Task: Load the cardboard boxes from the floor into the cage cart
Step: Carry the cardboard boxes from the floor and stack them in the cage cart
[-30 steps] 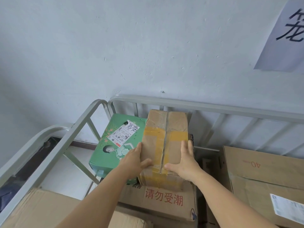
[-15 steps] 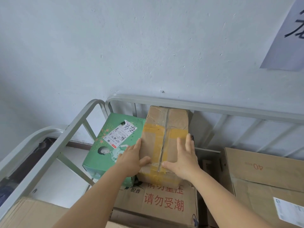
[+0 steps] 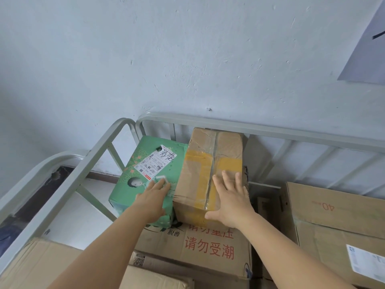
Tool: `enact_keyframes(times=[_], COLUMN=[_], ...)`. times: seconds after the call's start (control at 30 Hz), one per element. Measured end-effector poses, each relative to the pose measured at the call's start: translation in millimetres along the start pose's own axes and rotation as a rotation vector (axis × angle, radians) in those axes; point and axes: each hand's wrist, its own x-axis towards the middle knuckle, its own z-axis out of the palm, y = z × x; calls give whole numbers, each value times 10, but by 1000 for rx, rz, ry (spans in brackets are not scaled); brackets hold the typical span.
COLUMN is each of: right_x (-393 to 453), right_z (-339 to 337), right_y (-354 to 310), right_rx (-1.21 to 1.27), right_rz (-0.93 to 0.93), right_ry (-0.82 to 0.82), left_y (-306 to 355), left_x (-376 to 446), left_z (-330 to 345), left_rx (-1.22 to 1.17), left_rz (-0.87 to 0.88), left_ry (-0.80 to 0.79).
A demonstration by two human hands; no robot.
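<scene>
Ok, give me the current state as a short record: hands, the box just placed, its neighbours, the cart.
left hand: flat on the green box, fingers straight
right hand: flat on the taped brown box, fingers spread
taped brown box: inside the cart, far end at the back rail, resting on the red-lettered carton
green box: directly left of the taped brown box, touching it
box marked 40: to the right, apart from it

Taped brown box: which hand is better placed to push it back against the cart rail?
Right. The right hand lies flat on the taped brown box; the left hand rests on the green box.
</scene>
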Motion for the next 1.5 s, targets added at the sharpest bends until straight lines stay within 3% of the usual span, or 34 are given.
enact_keyframes(times=[0.43,0.87,1.23,1.5], right_x=[-81,-782,-1982,-2442], right_z=[-30,56,446,847], right_y=[-36,-399,-1135,-1368], right_rx=[-59,217,545,672], right_rz=[8,10,-13,102], right_ry=[-22,46,-127,-88], left_y=[21,74,-627,-1085], left_x=[-25,-1144,-2491,-2928], left_z=[-25,-353,160,493], left_rx=[10,-142,-97,-281], left_rz=[27,-48,-308,-431], left_ry=[16,95,174,165])
